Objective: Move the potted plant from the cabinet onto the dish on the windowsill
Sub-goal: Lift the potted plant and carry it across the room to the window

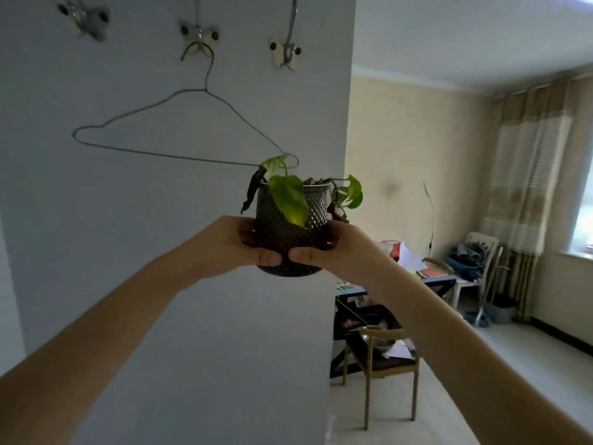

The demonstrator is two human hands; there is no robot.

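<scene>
The potted plant [290,229] is a dark, diamond-patterned pot with green leaves and a few withered brown ones. I hold it up in the air in front of a grey wall. My left hand [234,244] grips its left side and my right hand [337,252] grips its right side, both thumbs across the front. A windowsill [577,253] shows at the far right edge below a bright window. No dish or cabinet can be made out.
A wire hanger [179,133] hangs from wall hooks [199,35] behind the pot. Right of the wall's corner stand a cluttered table [414,274], a wooden chair [382,358], a white chair [475,261], a floor lamp [431,213] and curtains [526,187].
</scene>
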